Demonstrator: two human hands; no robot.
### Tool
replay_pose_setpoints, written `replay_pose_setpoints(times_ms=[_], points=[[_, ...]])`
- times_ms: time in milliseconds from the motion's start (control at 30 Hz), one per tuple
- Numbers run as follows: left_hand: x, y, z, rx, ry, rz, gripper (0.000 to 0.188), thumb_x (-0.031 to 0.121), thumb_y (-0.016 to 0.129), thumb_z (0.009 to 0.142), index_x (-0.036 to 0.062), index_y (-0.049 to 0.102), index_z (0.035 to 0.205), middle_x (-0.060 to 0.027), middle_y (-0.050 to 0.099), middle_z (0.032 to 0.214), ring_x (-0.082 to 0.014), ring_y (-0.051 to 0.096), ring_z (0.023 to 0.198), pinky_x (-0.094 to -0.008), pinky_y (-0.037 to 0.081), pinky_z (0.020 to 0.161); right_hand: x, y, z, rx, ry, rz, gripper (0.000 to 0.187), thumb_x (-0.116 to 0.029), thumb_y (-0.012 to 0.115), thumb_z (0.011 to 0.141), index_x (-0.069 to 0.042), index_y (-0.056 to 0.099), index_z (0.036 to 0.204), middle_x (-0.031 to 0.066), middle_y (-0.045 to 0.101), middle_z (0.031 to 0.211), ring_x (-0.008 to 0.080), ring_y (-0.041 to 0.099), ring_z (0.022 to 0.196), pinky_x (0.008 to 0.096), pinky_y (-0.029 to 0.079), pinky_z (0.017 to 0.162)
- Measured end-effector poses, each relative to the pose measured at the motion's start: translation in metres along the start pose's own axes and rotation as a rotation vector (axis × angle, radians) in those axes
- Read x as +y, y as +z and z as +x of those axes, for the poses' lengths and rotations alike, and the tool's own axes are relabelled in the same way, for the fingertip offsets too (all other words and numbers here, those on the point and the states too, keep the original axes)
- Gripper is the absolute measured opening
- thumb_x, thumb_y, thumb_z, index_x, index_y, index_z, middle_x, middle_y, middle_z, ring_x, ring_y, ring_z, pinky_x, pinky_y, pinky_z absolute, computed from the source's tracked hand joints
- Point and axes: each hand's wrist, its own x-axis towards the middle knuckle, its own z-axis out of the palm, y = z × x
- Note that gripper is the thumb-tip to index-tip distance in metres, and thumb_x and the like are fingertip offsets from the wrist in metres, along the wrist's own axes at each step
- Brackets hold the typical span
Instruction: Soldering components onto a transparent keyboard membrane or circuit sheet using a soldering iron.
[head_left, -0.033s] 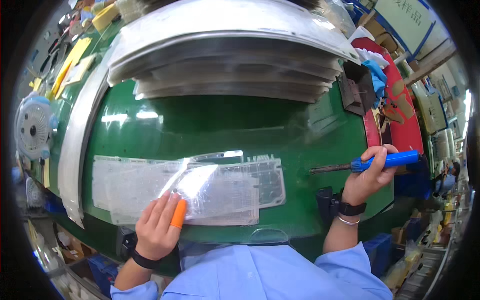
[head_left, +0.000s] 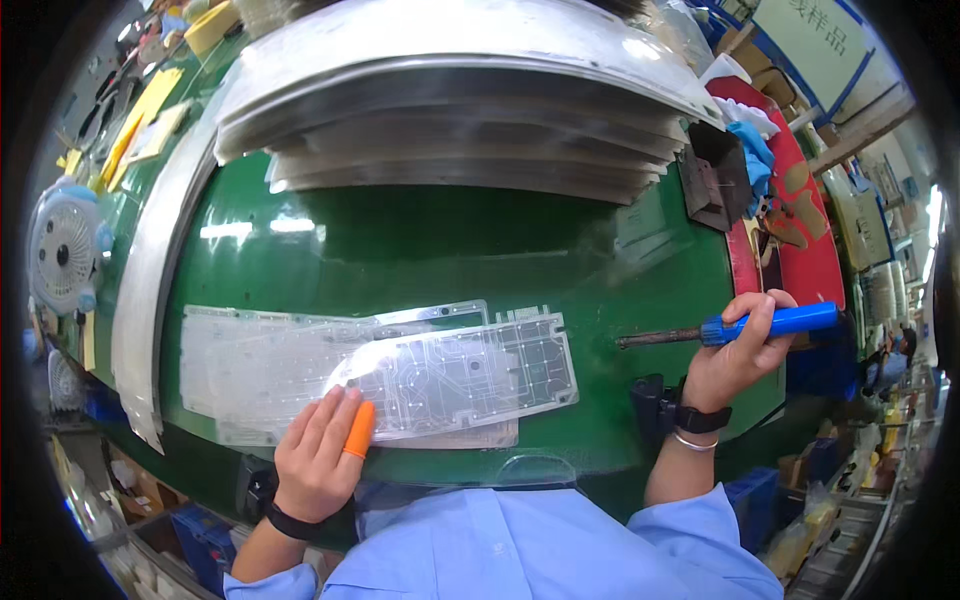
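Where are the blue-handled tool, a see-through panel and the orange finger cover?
Blue-handled tool (head_left: 810,317): head view, on the rear of its handle.
See-through panel (head_left: 462,378): head view, near the middle of its patterned face.
Orange finger cover (head_left: 359,430): head view, midway along it.

Translucent flat sheets (head_left: 260,355) lie overlapped and out of line, near side, left of centre. The top sheet (head_left: 470,385), clear with fine line patterning, sits skewed, its right end farther. To the right, a blue-handled tool (head_left: 713,330) is held level, dark shaft pointing left.
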Motion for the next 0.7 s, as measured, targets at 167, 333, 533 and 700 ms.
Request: replay_pose_setpoints(times_ms=[167, 333, 533, 700], points=[[0.004, 0.009, -0.014, -0.003, -0.059, -0.095, 0.019, 0.005, 0.067, 0.072, -0.002, 0.063, 0.089, -0.0145, 0.063, 0.102, -0.0284, 0.062, 0.098, -0.0393, 0.05, 0.08, -0.024, 0.013, -0.013, -0.127, -0.116, 0.132, 0.015, -0.012, 0.046, 0.088, -0.004, 0.041, 0.099, 0.0041, 0.046, 0.054, 0.0102, 0.04, 0.047, 0.024, 0.032, 0.049], [0.002, 0.011, -0.021, -0.006, 0.054, -0.044, 0.016, 0.008, 0.061, 0.077, 0.0028, 0.065, 0.092, -0.0117, 0.063, 0.104, -0.0265, 0.06, 0.1, -0.0356, 0.049, 0.082, -0.039, 0.031, -0.031, -0.315, -0.159, 0.183, 0.014, -0.007, 0.047, 0.086, -0.005, 0.04, 0.098, 0.0057, 0.05, 0.054, 0.0102, 0.041, 0.044, 0.0245, 0.034, 0.049], [0.001, 0.009, -0.021, -0.065, 0.066, -0.111, 0.032, 0.031, 0.055, 0.086, 0.0016, 0.065, 0.092, -0.0125, 0.062, 0.105, -0.0272, 0.06, 0.1, -0.0362, 0.049, 0.082, -0.037, 0.036, -0.039, -0.414, -0.177, 0.092, 0.011, -0.009, 0.045, 0.088, -0.005, 0.043, 0.098, 0.0033, 0.048, 0.056, 0.0091, 0.04, 0.05, 0.0251, 0.033, 0.053], [-0.001, 0.005, -0.017, -0.058, 0.008, -0.211, 0.045, 0.044, 0.053, 0.084, 0.0004, 0.063, 0.091, -0.013, 0.062, 0.105, -0.0289, 0.059, 0.1, -0.0372, 0.048, 0.081, -0.034, 0.04, -0.04, -0.424, -0.155, 0.092, 0.011, -0.01, 0.046, 0.088, -0.005, 0.043, 0.097, 0.0038, 0.049, 0.057, 0.0094, 0.041, 0.049, 0.0245, 0.034, 0.053]])
